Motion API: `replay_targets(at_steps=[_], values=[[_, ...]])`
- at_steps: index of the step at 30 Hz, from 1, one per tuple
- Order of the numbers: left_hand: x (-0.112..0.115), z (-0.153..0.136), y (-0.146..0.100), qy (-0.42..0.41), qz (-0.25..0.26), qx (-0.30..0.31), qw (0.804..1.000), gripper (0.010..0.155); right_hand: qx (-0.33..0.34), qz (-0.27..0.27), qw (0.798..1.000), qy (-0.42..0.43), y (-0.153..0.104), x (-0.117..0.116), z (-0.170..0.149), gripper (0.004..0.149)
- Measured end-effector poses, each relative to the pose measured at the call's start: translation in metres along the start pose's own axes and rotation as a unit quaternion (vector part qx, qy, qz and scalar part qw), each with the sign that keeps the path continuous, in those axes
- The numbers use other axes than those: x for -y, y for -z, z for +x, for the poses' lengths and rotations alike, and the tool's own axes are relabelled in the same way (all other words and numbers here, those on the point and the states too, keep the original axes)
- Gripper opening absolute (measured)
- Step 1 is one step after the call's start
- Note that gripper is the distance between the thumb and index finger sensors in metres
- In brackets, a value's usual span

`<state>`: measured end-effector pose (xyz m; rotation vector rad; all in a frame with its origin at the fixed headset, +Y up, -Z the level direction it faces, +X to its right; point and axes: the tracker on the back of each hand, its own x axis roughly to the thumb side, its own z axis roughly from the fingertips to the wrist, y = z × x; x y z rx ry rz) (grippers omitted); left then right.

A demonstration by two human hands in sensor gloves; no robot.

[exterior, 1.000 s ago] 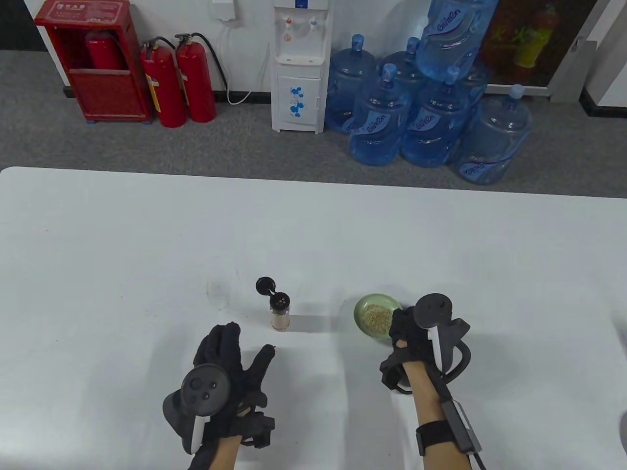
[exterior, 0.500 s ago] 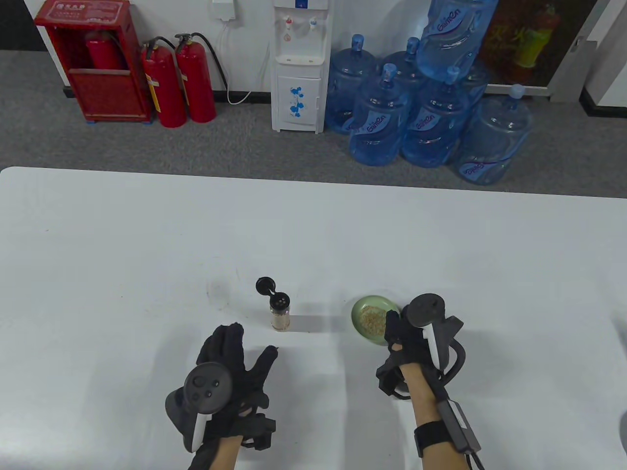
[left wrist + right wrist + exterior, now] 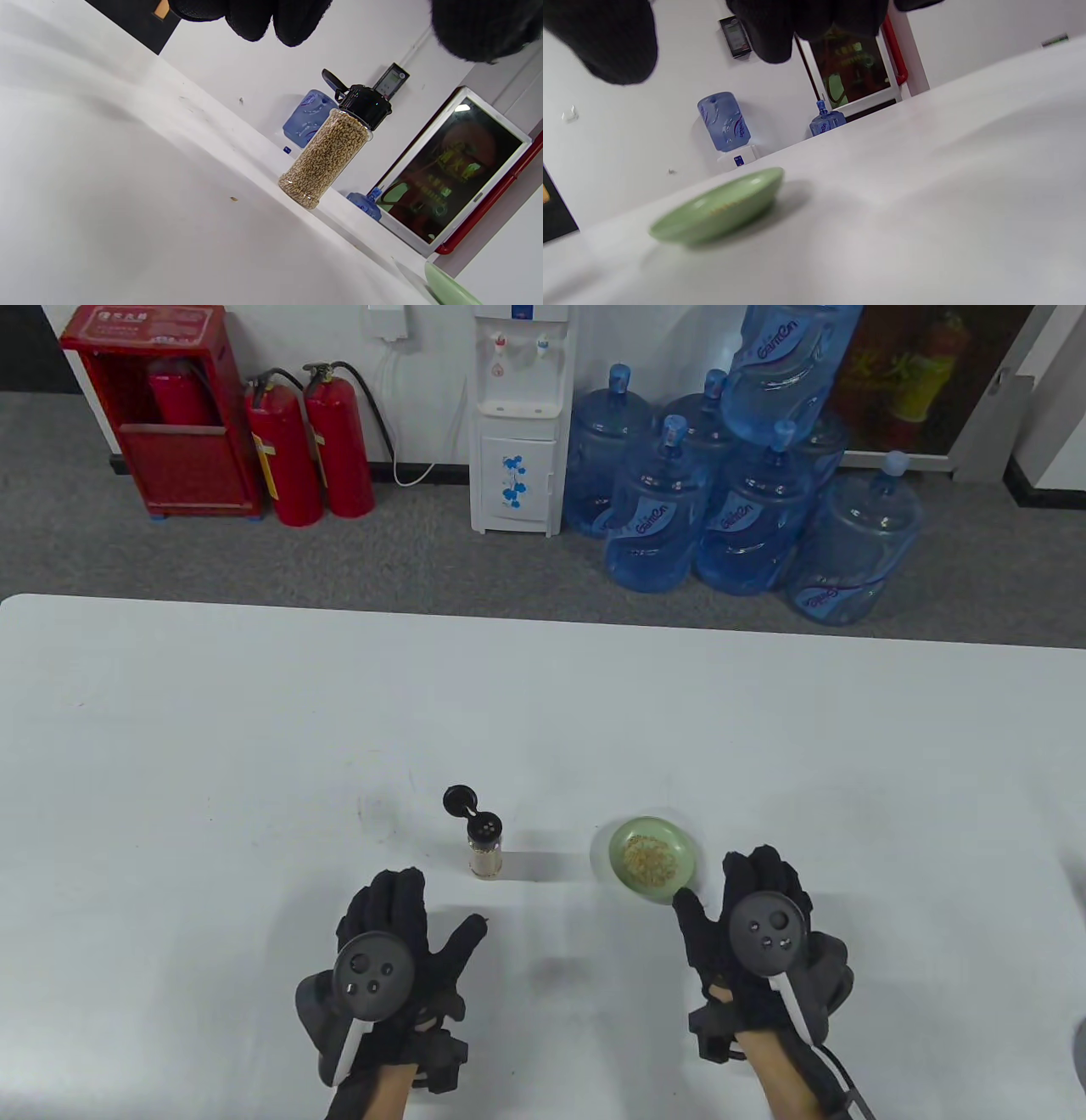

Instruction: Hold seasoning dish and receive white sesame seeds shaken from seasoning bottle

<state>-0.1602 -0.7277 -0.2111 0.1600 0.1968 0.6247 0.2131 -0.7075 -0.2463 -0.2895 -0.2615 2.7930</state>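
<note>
Fingers of both hands are spread and hold nothing.

Table view: left hand (image 3: 392,937) lies flat on the surface (image 3: 254,712), palm down, fingertips aimed at the bottle (image 3: 485,844), which stands just ahead and slightly to its right, apart from it. Bottle is upright, long axis vertical, flip lid hanging open off the back of the cap. Right hand (image 3: 758,920) is also flat with fingers loosely splayed; the dish (image 3: 655,860) sits ahead and to its left, thumb tip just beside the near rim. Touching or a hair apart, can't tell here. Dish already has a patch of seeds in it. Dish is nearer the right hand, bottle nearer the left, the two well apart from each other.

Left wrist view: gloved fingers (image 3: 258,17) hang at the top edge, clear of everything. Bottle (image 3: 328,154) stands ahead of them, nearly full of seeds, cap (image 3: 365,106) open. One stray seed (image 3: 233,198) on the surface on the near side. Dish rim (image 3: 449,288) just shows at the bottom right corner.

Right wrist view: fingers (image 3: 780,29) hang at the top, not closed on anything. Dish (image 3: 721,207) rests flat on the surface ahead and left, a visible gap to the fingertips.

My read: dish has been set down with seeds in it, both hands off. If more shaking is wanted, right takes the dish from its near rim and left wraps the bottle's side.
</note>
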Motion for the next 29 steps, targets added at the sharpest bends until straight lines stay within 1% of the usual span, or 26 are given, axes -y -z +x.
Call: replay_targets(at_steps=[1, 4, 10, 18, 25, 29], values=[[0.0, 0.0, 0.0, 0.005, -0.001, 0.0, 1.0, 0.091, 0.007, -0.007, 1.0, -0.021, -0.005, -0.002, -0.005, 0.084], [-0.001, 0.001, 0.0, 0.021, -0.003, 0.002, 1.0, 0.091, 0.012, -0.019, 0.999, -0.046, -0.008, -0.006, -0.019, 0.085], [0.002, 0.001, 0.001, 0.048, -0.012, 0.002, 0.999, 0.092, -0.02, 0.002, 1.0, -0.021, -0.005, -0.006, -0.033, 0.087], [0.002, -0.002, 0.001, 0.042, -0.016, -0.006, 0.999, 0.092, -0.034, -0.002, 0.999, 0.006, -0.005, -0.001, -0.041, 0.087], [0.003, -0.001, 0.001, 0.044, -0.019, -0.004, 0.999, 0.092, -0.031, -0.004, 1.0, 0.004, -0.005, -0.003, -0.041, 0.087], [0.003, -0.002, 0.001, 0.041, -0.02, -0.005, 0.999, 0.092, -0.032, 0.006, 0.999, -0.001, -0.005, -0.005, -0.04, 0.086]])
